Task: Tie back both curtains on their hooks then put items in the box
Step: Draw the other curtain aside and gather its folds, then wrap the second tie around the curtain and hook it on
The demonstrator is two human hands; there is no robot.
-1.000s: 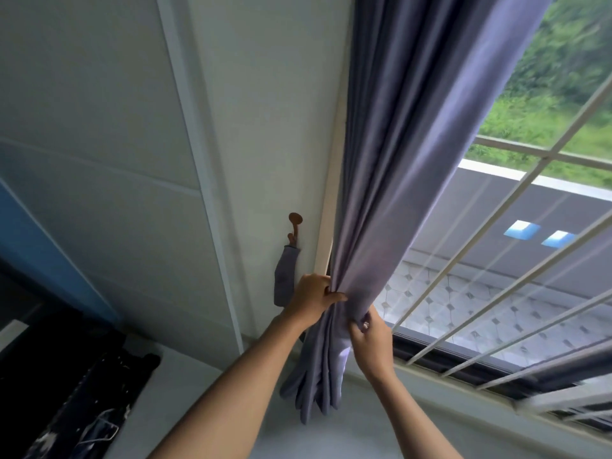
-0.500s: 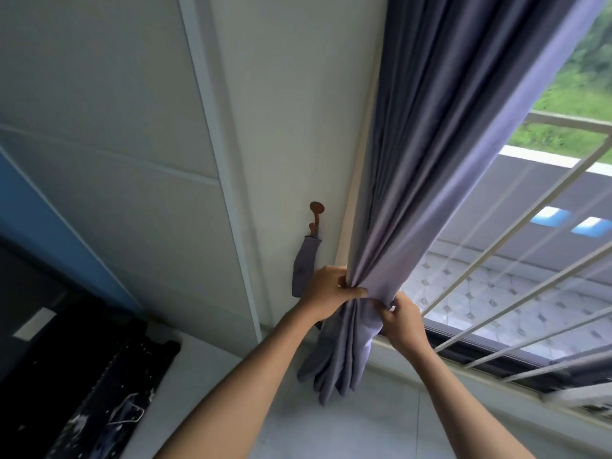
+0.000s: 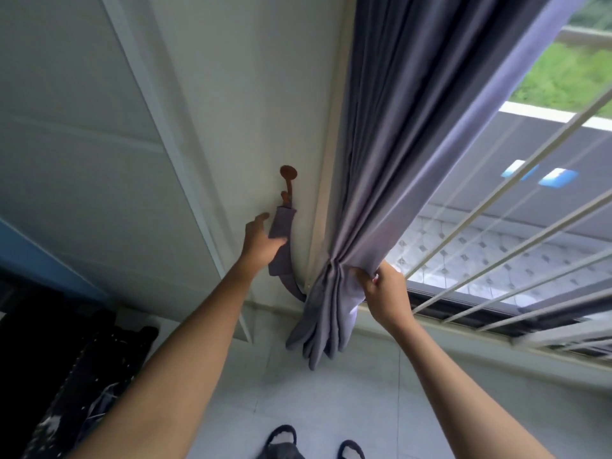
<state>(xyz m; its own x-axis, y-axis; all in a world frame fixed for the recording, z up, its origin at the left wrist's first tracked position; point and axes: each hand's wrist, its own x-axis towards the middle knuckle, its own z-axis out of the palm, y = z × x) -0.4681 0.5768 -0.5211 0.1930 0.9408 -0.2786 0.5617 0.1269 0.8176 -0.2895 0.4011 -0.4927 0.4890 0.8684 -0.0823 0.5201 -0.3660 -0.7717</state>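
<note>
Purple fabric curtain (image 3: 390, 167) bunched in our right hand (image 3: 384, 293); left hand (image 3: 260, 241), fingers spread, touches hanging purple tieback strap (image 3: 281, 240); next, we loop strap around bunch.

A single wide-angle view is looking out from the person's head, tilting forward and down along both bare forearms. It is sitting close to the white panelled wall (image 3: 82, 127) on the left and the barred window (image 3: 496, 226) on the right, with the gathered grey-purple fabric curtain (image 3: 397, 144) hanging between them. The lens is bending straight edges outward toward the frame's borders. At the bottom edge it is taking in the pale tiled floor (image 3: 347, 392) and the person's dark slippers (image 3: 281, 437) directly below.
</note>
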